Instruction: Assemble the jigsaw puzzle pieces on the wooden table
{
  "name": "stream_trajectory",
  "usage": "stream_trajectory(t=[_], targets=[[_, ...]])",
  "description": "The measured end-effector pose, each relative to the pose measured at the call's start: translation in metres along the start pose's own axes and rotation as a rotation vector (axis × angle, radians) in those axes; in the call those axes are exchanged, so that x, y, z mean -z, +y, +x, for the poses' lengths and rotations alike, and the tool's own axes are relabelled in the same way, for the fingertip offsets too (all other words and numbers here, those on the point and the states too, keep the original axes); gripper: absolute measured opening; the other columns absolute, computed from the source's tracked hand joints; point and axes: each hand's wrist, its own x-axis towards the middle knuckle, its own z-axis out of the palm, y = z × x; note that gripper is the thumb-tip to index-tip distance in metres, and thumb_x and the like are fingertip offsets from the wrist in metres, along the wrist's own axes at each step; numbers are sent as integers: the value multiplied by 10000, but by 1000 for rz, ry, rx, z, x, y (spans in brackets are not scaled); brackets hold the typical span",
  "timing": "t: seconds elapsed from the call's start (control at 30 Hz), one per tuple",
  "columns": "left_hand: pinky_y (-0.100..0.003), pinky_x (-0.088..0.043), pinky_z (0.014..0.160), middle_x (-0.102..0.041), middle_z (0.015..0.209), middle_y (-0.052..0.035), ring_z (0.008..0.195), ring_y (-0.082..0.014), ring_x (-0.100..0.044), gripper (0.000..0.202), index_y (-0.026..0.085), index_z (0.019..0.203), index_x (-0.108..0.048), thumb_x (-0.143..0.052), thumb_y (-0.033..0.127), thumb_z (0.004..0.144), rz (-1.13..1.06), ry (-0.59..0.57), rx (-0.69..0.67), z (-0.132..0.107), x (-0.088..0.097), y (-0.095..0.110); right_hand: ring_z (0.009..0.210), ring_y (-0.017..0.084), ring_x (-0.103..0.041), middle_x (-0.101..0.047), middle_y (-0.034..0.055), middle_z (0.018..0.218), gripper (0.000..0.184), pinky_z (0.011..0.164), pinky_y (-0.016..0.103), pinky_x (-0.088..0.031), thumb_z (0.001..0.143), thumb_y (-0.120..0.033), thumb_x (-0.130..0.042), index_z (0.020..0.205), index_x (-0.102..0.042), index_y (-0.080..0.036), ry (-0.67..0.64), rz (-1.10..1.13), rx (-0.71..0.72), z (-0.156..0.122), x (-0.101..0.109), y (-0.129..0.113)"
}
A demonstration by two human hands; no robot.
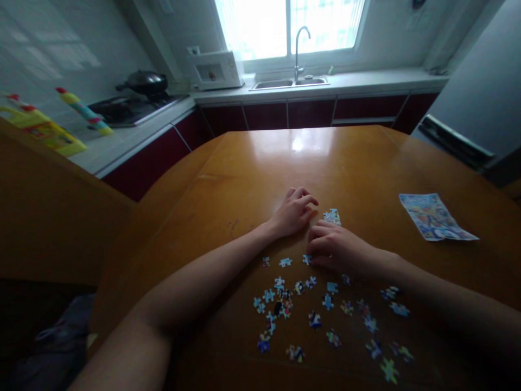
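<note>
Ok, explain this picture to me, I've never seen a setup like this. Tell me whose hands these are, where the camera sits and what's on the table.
There is no machine here. One camera worn on a person's head looks forward and down, so the two bare arms coming in from below are that person's own. The left hand and right hand rest on a wooden table, close to a small joined patch of jigsaw. The loose pieces lie scattered nearer the person, and a printed sheet lies to the right. Whether the fingers grip a piece cannot be seen. Behind is a kitchen counter with a sink.
</note>
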Motion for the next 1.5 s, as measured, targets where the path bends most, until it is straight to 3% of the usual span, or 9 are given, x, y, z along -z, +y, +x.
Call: stream_trajectory(t=[0.17,0.6,0.87,0.97,1.1,1.2,1.3,1.4,1.5], targets=[[-393,-445,1017,-586,1067,-61,1059,-224,-483,138,207,1027,-701,-597,188,937,10,-5,-2,0,2,2,921,198,-560,-657,44,920,62,876,367,-473,870,-194,-717,860,-764,-233,4,7,-11,0,1,2],[-387,-449,1016,-589,1068,-54,1067,-224,-479,192,214,1043,-697,-588,127,911,34,-6,-22,-1,0,-2,905,202,-544,-653,50,894,127,800,354,-481,944,-214,-607,876,-714,-221,279,22,47,3,2,8],[-375,-443,1023,-589,1053,-52,1060,-219,-477,231,208,1046,-701,-587,87,885,37,6,-21,-1,-1,-2,911,210,-535,-670,48,895,135,809,370,-478,953,-222,-602,858,-699,-226,336,-13,30,2,4,13],[-382,-444,1022,-589,1067,-55,1068,-221,-479,221,204,1051,-694,-587,96,890,33,-13,-13,0,1,0,899,209,-546,-677,50,896,126,804,373,-476,947,-228,-612,857,-701,-223,369,-26,7,3,16,15],[-413,-442,1009,-592,1076,-64,1064,-233,-487,153,203,1054,-692,-604,191,929,24,-29,-1,1,5,2,879,202,-587,-686,46,882,80,794,373,-474,923,-243,-650,912,-726,-220,488,-59,-69,0,54,12],[-425,-442,989,-598,1082,-67,1050,-237,-489,134,205,1036,-695,-610,219,933,14,-33,-6,3,6,1,871,196,-613,-698,48,908,103,786,374,-482,931,-263,-637,930,-734,-227,592,-99,-164,-8,85,2],[-418,-439,980,-595,1072,-66,1046,-235,-488,141,204,1034,-690,-589,207,936,11,-24,-17,3,6,-1,871,201,-624,-704,52,931,114,771,376,-495,934,-284,-633,949,-736,-239,632,-132,-217,-25,101,-10],[-422,-431,981,-593,1068,-65,1045,-237,-483,150,209,1029,-693,-574,204,937,22,-23,-15,3,6,-3,886,208,-635,-707,56,939,108,792,384,-503,933,-273,-633,955,-733,-238,595,-132,-233,-51,97,-20],[-416,-435,967,-591,1054,-66,1041,-237,-484,149,209,1015,-691,-559,211,945,16,-35,-25,4,6,-3,892,205,-637,-702,64,947,94,800,374,-502,932,-239,-632,955,-722,-223,520,-108,-266,-84,80,-28]])
